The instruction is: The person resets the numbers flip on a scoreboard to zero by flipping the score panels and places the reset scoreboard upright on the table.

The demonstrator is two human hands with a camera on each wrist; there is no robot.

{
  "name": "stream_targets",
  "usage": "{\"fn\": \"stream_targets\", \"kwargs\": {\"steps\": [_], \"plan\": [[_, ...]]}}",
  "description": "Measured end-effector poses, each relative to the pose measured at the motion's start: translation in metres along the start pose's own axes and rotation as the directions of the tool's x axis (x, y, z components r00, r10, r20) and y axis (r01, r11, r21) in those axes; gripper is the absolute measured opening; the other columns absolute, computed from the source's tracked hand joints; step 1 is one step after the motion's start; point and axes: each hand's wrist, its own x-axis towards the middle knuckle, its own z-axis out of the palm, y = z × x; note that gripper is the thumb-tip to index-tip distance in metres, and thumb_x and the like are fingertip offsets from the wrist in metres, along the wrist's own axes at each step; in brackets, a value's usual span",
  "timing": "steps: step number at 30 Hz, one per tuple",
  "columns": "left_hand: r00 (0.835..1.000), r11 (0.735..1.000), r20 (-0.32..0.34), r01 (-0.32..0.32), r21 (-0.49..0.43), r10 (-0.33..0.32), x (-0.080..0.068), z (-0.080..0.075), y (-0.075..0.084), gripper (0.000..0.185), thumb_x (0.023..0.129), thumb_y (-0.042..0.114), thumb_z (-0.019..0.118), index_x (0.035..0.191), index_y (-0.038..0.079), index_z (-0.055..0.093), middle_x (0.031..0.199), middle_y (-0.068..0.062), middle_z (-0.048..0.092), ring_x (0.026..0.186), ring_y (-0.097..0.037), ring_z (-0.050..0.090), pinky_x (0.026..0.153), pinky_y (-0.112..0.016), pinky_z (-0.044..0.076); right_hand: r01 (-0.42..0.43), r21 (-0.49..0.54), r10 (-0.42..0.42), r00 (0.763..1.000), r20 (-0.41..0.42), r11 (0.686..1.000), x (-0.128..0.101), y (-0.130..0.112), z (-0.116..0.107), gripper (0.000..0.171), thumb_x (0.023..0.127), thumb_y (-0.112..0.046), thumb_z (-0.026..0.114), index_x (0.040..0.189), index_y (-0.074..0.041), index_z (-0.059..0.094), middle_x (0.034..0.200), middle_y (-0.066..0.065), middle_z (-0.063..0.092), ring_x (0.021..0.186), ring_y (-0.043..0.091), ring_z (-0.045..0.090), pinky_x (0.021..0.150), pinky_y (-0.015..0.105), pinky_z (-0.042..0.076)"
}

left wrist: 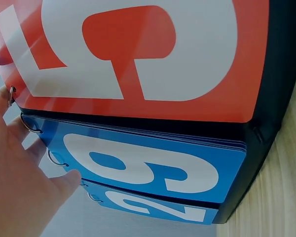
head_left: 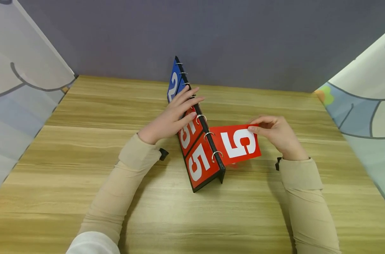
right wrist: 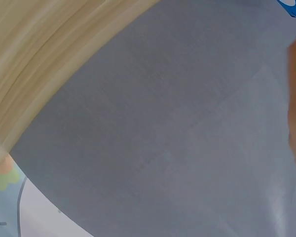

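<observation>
A tabletop flip scoreboard stands like a tent on the table, number cards hung on metal rings along its black top edge. Its left face shows red cards, one a white 5, and blue cards, among them a 2. My left hand rests over the top edge with fingers extended and spread; its thumb lies near the rings in the left wrist view. Between thumb and fingers, my right hand pinches the outer edge of a red 5 card, swung out to the right of the rings.
The scoreboard stands on a wood-grain table. A grey panel rises behind the table, and cartoon-printed panels flank it. In the right wrist view, mostly the grey panel shows, with part of the hand at the right edge.
</observation>
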Motion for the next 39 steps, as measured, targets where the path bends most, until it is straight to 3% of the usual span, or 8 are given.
{"fn": "stream_targets", "kwargs": {"steps": [3,6,11,17,22,27,30,39], "plan": [[1.000,1.000,-0.002,0.000,-0.004,0.000,0.001,0.001,0.000,0.045,0.100,0.021,0.046,0.144,0.012,0.040,0.158,-0.007,0.017,0.147,-0.018,-0.005,0.118,-0.048,0.004,-0.028,0.005,0.028,1.000,0.005,1.000,-0.003,-0.002,-0.004,0.009,0.089,-0.021,0.067,0.098,-0.019,0.069,0.084,-0.012,0.066,0.077,0.009,0.060,0.068,0.024,0.051],[1.000,1.000,-0.003,-0.002,-0.001,0.002,0.002,0.001,0.001,0.045,0.100,0.021,0.046,0.144,0.011,0.040,0.158,-0.008,0.017,0.147,-0.019,-0.005,0.118,-0.048,0.004,0.024,0.244,-0.032,0.999,0.029,0.970,-0.008,-0.005,-0.013,0.017,0.093,-0.013,0.060,0.109,-0.017,0.064,0.083,-0.006,0.068,0.073,0.010,0.062,0.064,0.023,0.053],[1.000,1.000,-0.002,0.005,0.008,-0.005,0.004,0.002,0.002,0.044,0.101,0.023,0.045,0.144,0.013,0.040,0.158,-0.006,0.017,0.147,-0.019,-0.005,0.118,-0.048,0.004,0.206,0.677,-0.302,0.953,0.025,0.707,-0.022,-0.012,-0.026,0.035,0.098,0.004,0.037,0.130,-0.003,0.050,0.095,0.009,0.071,0.076,0.019,0.069,0.065,0.028,0.056],[1.000,1.000,-0.011,0.020,0.011,-0.019,0.000,0.001,0.000,0.044,0.102,0.024,0.043,0.144,0.014,0.039,0.158,-0.006,0.016,0.147,-0.017,-0.006,0.118,-0.050,0.005,0.362,0.720,-0.441,0.893,-0.087,0.592,-0.038,-0.030,-0.015,0.050,0.093,0.015,0.031,0.140,0.000,0.038,0.110,0.016,0.067,0.093,0.023,0.066,0.075,0.028,0.057],[1.000,1.000,-0.026,0.017,0.006,-0.017,0.000,0.000,-0.002,0.044,0.102,0.025,0.042,0.144,0.013,0.040,0.158,-0.005,0.016,0.147,-0.017,-0.006,0.118,-0.050,0.005,0.515,0.617,-0.503,0.837,-0.213,0.595,-0.054,-0.050,0.015,0.062,0.085,0.024,0.038,0.141,0.000,0.034,0.116,0.018,0.059,0.101,0.026,0.061,0.079,0.031,0.056],[0.999,1.000,-0.034,0.009,0.013,-0.009,0.000,0.000,-0.004,0.044,0.102,0.027,0.040,0.144,0.013,0.039,0.158,-0.007,0.016,0.147,-0.018,-0.006,0.118,-0.049,0.005,0.538,0.381,-0.522,0.839,-0.155,0.752,-0.063,-0.060,0.041,0.061,0.081,0.022,0.054,0.135,0.001,0.038,0.120,0.009,0.055,0.101,0.018,0.062,0.077,0.026,0.056],[0.999,1.000,-0.033,0.006,0.005,-0.006,0.000,0.000,-0.004,0.045,0.102,0.028,0.039,0.144,0.011,0.039,0.158,-0.007,0.015,0.147,-0.019,-0.006,0.118,-0.049,0.004,0.593,0.209,-0.584,0.804,-0.111,0.777,-0.064,-0.060,0.053,0.054,0.080,0.015,0.063,0.130,0.006,0.044,0.118,0.003,0.060,0.098,0.012,0.065,0.077,0.022,0.055],[0.999,1.000,-0.048,-0.019,0.005,0.019,0.003,0.001,-0.003,0.044,0.101,0.018,0.044,0.143,0.008,0.040,0.157,-0.011,0.017,0.147,-0.023,-0.005,0.118,-0.046,0.003,0.747,-0.337,-0.802,0.596,-0.042,0.573,-0.064,-0.058,0.078,0.037,0.095,-0.030,0.055,0.103,0.003,0.069,0.094,0.011,0.072,0.082,0.019,0.068,0.078,0.021,0.053]]}}
